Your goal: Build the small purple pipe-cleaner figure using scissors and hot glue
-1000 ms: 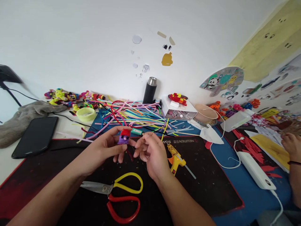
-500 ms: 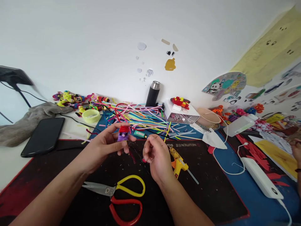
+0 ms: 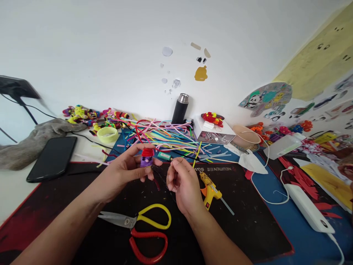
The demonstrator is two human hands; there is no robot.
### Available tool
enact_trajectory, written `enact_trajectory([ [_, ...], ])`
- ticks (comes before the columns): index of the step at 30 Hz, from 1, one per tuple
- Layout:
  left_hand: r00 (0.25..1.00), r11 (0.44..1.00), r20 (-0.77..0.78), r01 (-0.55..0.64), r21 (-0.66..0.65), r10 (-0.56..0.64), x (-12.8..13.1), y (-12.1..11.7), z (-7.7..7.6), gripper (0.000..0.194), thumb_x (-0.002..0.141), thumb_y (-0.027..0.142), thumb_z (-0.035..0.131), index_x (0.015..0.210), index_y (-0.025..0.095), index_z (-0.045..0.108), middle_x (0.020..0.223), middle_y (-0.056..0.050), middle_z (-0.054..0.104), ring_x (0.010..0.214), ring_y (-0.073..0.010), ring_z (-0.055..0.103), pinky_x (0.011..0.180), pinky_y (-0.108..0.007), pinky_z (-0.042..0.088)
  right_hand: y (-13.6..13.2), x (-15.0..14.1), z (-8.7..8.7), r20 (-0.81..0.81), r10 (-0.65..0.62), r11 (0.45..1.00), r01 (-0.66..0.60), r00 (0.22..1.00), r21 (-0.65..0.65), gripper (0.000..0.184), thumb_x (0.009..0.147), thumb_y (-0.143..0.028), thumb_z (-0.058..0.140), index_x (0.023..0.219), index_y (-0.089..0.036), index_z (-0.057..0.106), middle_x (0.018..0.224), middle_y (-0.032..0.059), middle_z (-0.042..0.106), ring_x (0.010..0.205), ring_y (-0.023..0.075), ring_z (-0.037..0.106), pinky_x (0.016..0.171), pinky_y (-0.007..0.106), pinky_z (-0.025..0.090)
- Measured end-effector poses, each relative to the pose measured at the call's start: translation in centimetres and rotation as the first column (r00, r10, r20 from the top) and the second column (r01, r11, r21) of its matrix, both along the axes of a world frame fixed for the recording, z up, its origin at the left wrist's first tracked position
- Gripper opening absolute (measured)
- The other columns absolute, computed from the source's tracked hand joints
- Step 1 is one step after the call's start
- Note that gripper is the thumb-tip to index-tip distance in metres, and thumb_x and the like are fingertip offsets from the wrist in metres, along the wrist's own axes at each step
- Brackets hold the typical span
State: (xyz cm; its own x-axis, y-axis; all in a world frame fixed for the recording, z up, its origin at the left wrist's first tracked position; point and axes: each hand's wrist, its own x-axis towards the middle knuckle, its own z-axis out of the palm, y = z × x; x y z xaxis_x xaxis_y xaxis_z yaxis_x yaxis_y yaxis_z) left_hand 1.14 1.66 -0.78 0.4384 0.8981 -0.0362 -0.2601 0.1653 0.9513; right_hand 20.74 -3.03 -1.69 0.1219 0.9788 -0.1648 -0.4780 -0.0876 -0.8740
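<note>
In my left hand point(image 3: 132, 167) I hold a small fuzzy pipe-cleaner figure point(image 3: 147, 158) upright between thumb and fingers; its body is purple and its top red, with dark eye spots. My right hand point(image 3: 182, 180) is beside it, apart from the figure, its fingers curled and thumb against the index finger. Whatever may sit in that pinch is too small or hidden. A dark red pipe cleaner point(image 3: 157, 184) shows below the left fingers. Open scissors point(image 3: 132, 223) with one yellow and one red handle lie below my hands. A yellow glue gun point(image 3: 211, 191) lies right of my right hand.
Many coloured pipe cleaners point(image 3: 162, 134) lie behind my hands, near a black thermos point(image 3: 180, 109) and a white box point(image 3: 215, 132). At left are a phone point(image 3: 52, 158) and a yellow-green bowl point(image 3: 107, 135). A white power strip point(image 3: 309, 208) and cables lie at right.
The view has shifted slightly. A small red bit that showed under my right fingers is no longer visible. The figure is still in my left hand, turned a little.
</note>
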Motion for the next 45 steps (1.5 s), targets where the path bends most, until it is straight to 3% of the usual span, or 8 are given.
enact_trajectory([
  [17,1.000,1.000,-0.008,-0.010,0.016,0.010,0.00,0.05,-0.19,0.065,0.082,0.036,0.104,0.138,0.026,0.073,0.111,-0.010,0.087,0.077,-0.0184,0.077,0.065,-0.026,0.057,-0.01,-0.04,0.04,0.018,0.028,1.000,-0.028,0.999,-0.002,0.038,0.085,-0.051,0.086,0.086,-0.022,0.061,0.059,-0.0068,0.060,0.041,0.0078,0.048,0.041,0.020,0.022],
  [23,0.997,0.999,-0.059,-0.048,0.014,0.049,0.00,0.02,-0.38,0.071,0.079,0.040,0.105,0.141,0.027,0.073,0.102,-0.007,0.085,0.070,-0.0123,0.064,0.059,-0.022,0.051,-0.10,-0.21,-0.04,0.022,0.040,0.999,-0.039,0.999,-0.016,0.036,0.085,-0.049,0.084,0.086,-0.022,0.061,0.057,-0.0069,0.059,0.041,0.0078,0.046,0.042,0.019,0.020],
  [27,0.999,0.999,-0.029,-0.046,0.000,0.046,0.19,-0.13,-0.11,0.068,0.079,0.037,0.105,0.138,0.028,0.073,0.101,-0.004,0.083,0.069,-0.0124,0.064,0.056,-0.022,0.049,-0.22,-0.27,-0.11,0.051,0.052,0.999,-0.051,0.997,-0.005,0.036,0.085,-0.050,0.085,0.088,-0.022,0.063,0.056,-0.0076,0.058,0.041,0.0078,0.044,0.042,0.019,0.020],
  [39,1.000,0.999,-0.014,-0.024,-0.027,0.023,0.47,-0.33,0.13,0.067,0.078,0.033,0.105,0.137,0.027,0.073,0.101,-0.005,0.082,0.072,-0.0142,0.065,0.058,-0.023,0.049,-0.54,-0.40,-0.21,0.239,0.063,0.988,-0.094,0.969,0.121,0.034,0.093,-0.050,0.085,0.087,-0.023,0.065,0.053,-0.0093,0.056,0.042,0.0086,0.047,0.046,0.021,0.036],
  [45,0.998,0.996,0.040,0.052,-0.067,-0.049,0.44,-0.36,-0.08,0.068,0.076,0.027,0.106,0.137,0.029,0.076,0.100,-0.003,0.077,0.080,-0.0158,0.067,0.059,-0.022,0.048,-0.88,-0.67,-0.05,0.300,0.018,0.983,-0.072,0.954,0.171,0.031,0.094,-0.046,0.083,0.085,-0.023,0.063,0.053,-0.0099,0.052,0.042,0.0089,0.047,0.046,0.022,0.036],
])
